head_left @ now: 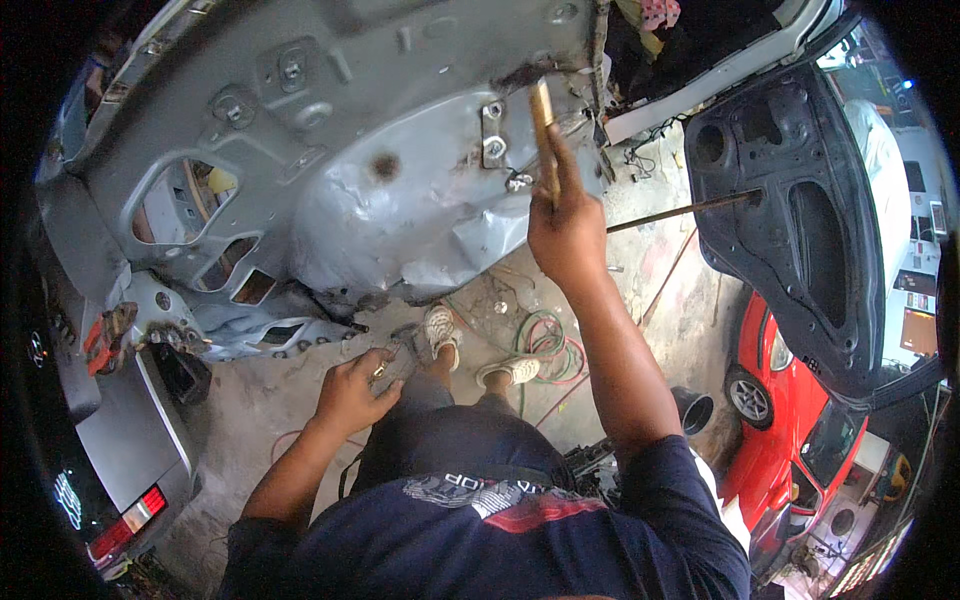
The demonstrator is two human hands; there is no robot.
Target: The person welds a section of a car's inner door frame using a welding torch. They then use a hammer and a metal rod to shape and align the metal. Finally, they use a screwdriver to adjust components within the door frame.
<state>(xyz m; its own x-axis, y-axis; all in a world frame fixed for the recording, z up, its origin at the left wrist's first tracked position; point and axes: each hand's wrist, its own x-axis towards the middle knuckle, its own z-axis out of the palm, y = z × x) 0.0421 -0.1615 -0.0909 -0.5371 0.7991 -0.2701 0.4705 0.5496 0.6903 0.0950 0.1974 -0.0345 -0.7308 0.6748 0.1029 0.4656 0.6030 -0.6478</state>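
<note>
My right hand (565, 225) is raised beside the grey dented car body panel (430, 190), closed around a light wooden-coloured stick or handle (543, 108) that points away from me; whether it carries a head I cannot tell. Behind it the panel has a small bolted plate (493, 135) and dark marks. Lower and to the left, below the panel's edge, my left hand (355, 395) grips a dark grey metal piece (407, 350) near my leg. Red-handled clamps (105, 340) hang on the panel's left end.
A dark open lid (725, 190) with a prop rod (660, 212) stands at the right, with a red car (750, 440) beyond it. Coiled hoses (555, 345) lie on the concrete floor (480, 285) by my feet. Another vehicle (125, 440) is at the lower left.
</note>
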